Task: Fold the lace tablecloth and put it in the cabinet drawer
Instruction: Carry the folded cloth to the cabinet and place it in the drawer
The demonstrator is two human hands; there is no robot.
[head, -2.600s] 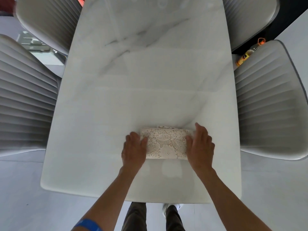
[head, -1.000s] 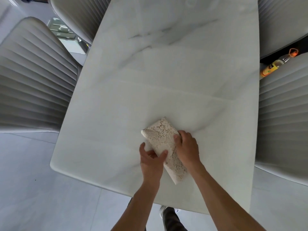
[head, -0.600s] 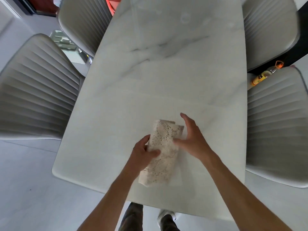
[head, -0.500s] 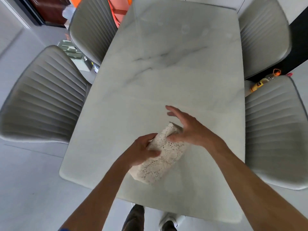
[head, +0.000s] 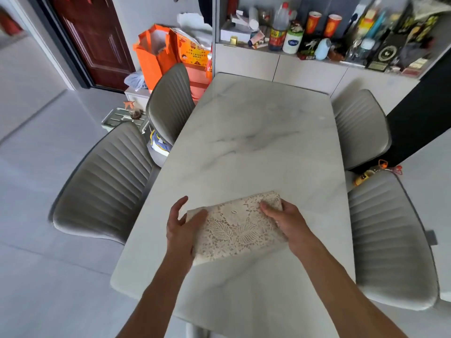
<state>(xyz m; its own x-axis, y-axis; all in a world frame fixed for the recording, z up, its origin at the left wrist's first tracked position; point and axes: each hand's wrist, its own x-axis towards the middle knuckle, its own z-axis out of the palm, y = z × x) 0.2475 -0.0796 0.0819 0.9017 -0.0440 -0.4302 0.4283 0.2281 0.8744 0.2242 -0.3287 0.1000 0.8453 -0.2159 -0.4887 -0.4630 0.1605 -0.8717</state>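
Marble-topped bench (head: pixel 256 147) under you, white with grey veins, near edge just below your forearms.

Your left hand (head: pixel 181 229) holds the left end of the folded lace tablecloth (head: pixel 235 228): thumb on top of the lace, palm under the end, the other fingers (head: pixel 179 203) loosely spread and partly lifted past the corner. Your right hand (head: pixel 284 219) grips the right end, thumb on the upper face, fingers curled round the far corner. Tablecloth is a compact cream rectangle, folded several layers thick, floral openwork showing, tilted so its right end sits farther from you. It lies between your 2 hands over the near half of the bench; you cannot tell whether its underside touches the marble.

4 grey ribbed chairs (head: pixel 107 186) stand at the bench, 2 on each side, pushed close. A small yellow bottle (head: pixel 363 178) lies on the floor between the 2 right-hand chairs.

Farther off: orange paper bags (head: pixel 156 54) on the left past the far chair, dark red door (head: pixel 95 37) behind them. A pale cabinet (head: pixel 307 71) stands against the far end of the bench, its top crowded with bottles, cans and boxes; the drawer fronts appear shut.
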